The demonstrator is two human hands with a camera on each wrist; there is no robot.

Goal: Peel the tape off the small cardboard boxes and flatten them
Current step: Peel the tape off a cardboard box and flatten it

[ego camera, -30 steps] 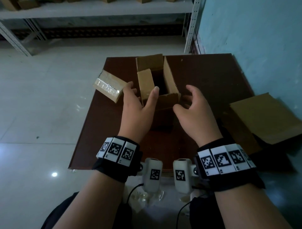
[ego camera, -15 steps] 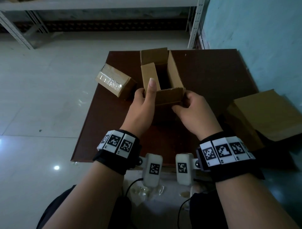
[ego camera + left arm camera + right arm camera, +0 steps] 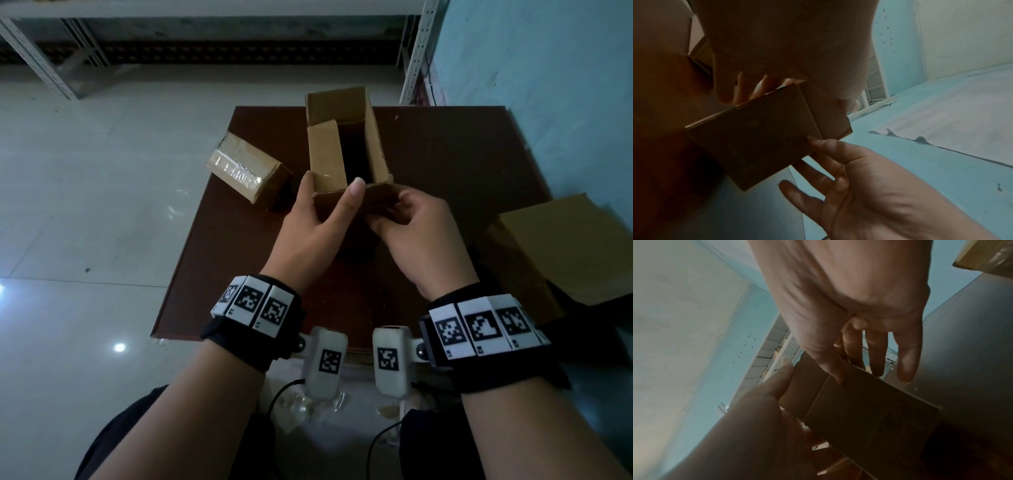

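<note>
Nearby, taped box (image 3: 245, 169) (left); both hands — left hand (image 3: 317, 226), right hand (image 3: 411, 233) — grip open box (image 3: 342, 150).

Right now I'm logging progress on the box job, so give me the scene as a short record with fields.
open box: flaps up, held above the brown table
left hand: grips the box's near left corner, thumb against the near wall
right hand: pinches the near right corner
taped box: sealed, lying on the table's left edge, untouched
flattened cardboard: lying right of the table
</note>
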